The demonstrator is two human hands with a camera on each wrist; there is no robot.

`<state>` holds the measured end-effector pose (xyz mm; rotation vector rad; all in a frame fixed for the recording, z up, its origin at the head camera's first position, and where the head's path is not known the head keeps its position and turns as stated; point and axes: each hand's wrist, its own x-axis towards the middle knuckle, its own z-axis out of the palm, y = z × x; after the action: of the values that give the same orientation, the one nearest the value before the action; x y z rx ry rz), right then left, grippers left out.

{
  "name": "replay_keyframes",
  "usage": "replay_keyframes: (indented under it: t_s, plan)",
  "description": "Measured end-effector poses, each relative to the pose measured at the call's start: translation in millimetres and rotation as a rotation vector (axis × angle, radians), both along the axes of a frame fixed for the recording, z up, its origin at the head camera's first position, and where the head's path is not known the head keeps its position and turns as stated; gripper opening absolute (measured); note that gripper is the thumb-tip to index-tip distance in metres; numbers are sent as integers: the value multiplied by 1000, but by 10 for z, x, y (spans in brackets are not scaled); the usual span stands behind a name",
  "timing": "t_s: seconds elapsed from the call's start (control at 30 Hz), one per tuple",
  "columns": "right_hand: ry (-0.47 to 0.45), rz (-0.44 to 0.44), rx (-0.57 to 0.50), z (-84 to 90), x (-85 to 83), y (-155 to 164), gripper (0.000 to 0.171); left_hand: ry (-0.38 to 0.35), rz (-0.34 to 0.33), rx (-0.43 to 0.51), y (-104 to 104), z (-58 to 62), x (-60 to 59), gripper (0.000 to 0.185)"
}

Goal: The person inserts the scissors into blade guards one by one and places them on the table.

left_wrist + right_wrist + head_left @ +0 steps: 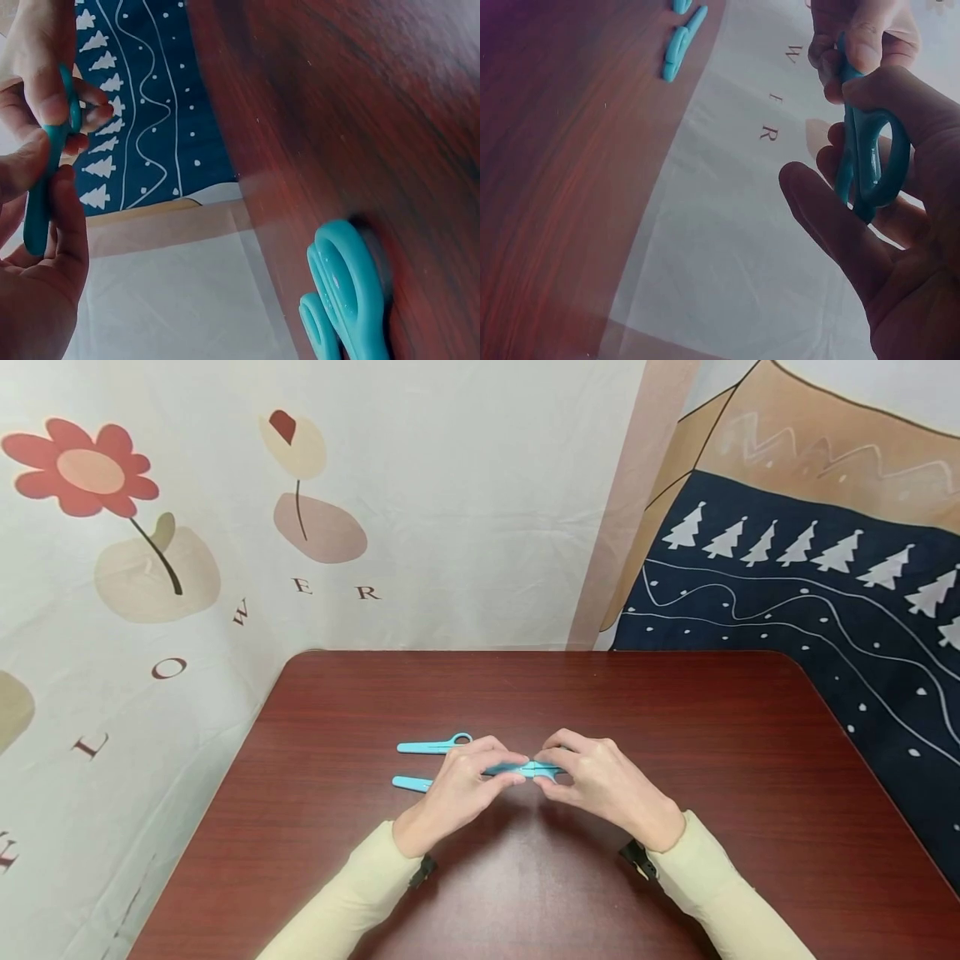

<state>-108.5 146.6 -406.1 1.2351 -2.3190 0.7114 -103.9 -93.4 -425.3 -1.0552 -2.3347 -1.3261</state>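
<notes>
A dark red-brown wooden surface (675, 760) fills the lower middle of the head view, and everything else sits in relation to it. Behind its far edge hang two cloth backdrops: a pale one with red flowers and scattered letters (225, 527) beyond the left corner, and a navy one with white fir trees (810, 610) beyond the right corner. Two arms in cream sleeves reach in from the near edge and meet above the middle of the surface. The left hand (459, 789) and the right hand (600, 781) both pinch one slim turquoise plastic tool (525, 768) held level between them, just above the wood. The right wrist view shows the right hand's thumb and fingers curled round the tool's looped end (874, 161); the left wrist view shows the left hand's fingertips closed on its shaft (45, 187). A second turquoise tool (435, 745) lies flat on the surface just beyond the left hand, toward the far edge.
</notes>
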Motion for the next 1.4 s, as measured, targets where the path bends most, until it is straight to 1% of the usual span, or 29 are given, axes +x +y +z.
replay_keyframes:
  t_s: [0.13, 0.33, 0.43, 0.73, 0.97, 1.1, 1.4]
  plan:
    - [2, -5, 4, 4, -6, -5, 24, 7, 3, 5, 11, -6, -8, 22]
    - [-21, -6, 23, -6, 0, -10, 24, -2, 22, -10, 10, -14, -6, 21]
    - [-23, -9, 27, -14, 5, -11, 25, 0, 20, -9, 9, -23, -2, 21]
    - [5, -23, 39, -26, 14, -37, 24, 28, 18, 13, 9, -59, 7, 21]
    - [23, -31, 32, -42, 26, -47, 25, 24, 17, 29, 11, -73, 16, 21]
    - [29, -37, 26, -44, 33, -61, 24, 8, 16, 44, 13, -77, 28, 21]
    - [45, -29, 12, -44, 25, -66, 25, 4, 40, 66, 30, -70, 47, 21]
